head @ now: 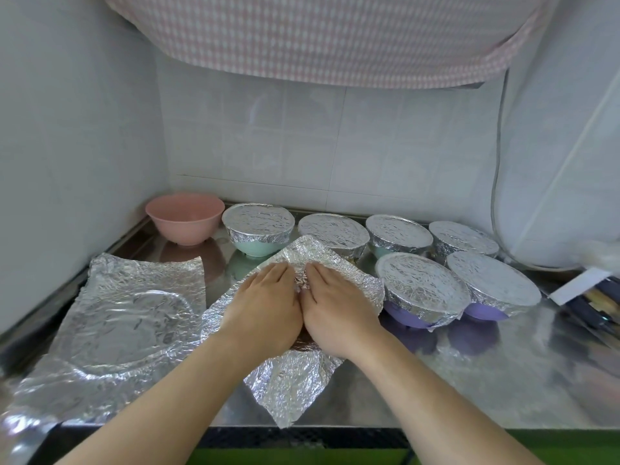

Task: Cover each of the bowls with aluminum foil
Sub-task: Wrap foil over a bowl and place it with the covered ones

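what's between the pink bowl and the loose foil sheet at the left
In the head view, only bare steel counter lies between the pink bowl and the loose foil sheet, showing the bowl's reflection. The two are apart.

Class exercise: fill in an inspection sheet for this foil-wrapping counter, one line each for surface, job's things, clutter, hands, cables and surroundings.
Surface: shiny steel counter.
Job's things: six foil-covered bowls at back and right, e.g. mint one; uncovered pink plastic bowl back left; loose crinkled foil sheet at left; foil sheet under the hands.
Clutter: box with white flap, far right.
Hands: left hand and right hand press flat, fingers straight.
Cables: grey cord down right wall.
Surroundings: white tiled wall; pink checked cloth overhead.
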A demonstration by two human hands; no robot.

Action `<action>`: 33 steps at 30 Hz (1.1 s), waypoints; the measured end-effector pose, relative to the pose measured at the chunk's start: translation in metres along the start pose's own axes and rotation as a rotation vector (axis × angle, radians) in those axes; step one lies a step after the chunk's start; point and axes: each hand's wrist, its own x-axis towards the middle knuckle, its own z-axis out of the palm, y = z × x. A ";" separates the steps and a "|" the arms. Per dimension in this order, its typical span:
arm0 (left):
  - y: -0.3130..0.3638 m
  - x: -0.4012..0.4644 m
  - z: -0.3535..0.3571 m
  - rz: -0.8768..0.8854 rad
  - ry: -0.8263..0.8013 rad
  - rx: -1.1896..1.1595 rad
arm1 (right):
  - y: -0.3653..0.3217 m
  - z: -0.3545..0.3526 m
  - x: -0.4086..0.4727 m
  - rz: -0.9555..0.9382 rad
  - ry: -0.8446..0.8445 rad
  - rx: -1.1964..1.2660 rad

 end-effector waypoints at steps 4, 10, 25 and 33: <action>0.000 -0.002 0.000 0.033 0.019 0.001 | 0.004 -0.013 0.004 0.040 -0.035 0.090; 0.001 -0.011 -0.006 -0.060 0.086 -0.169 | 0.003 -0.014 0.012 -0.077 -0.042 0.074; -0.014 -0.035 -0.029 -0.196 0.122 -0.353 | -0.001 -0.013 -0.017 0.067 0.002 0.268; -0.003 -0.040 -0.012 -0.139 0.222 -0.288 | -0.007 -0.014 -0.016 0.113 0.042 0.312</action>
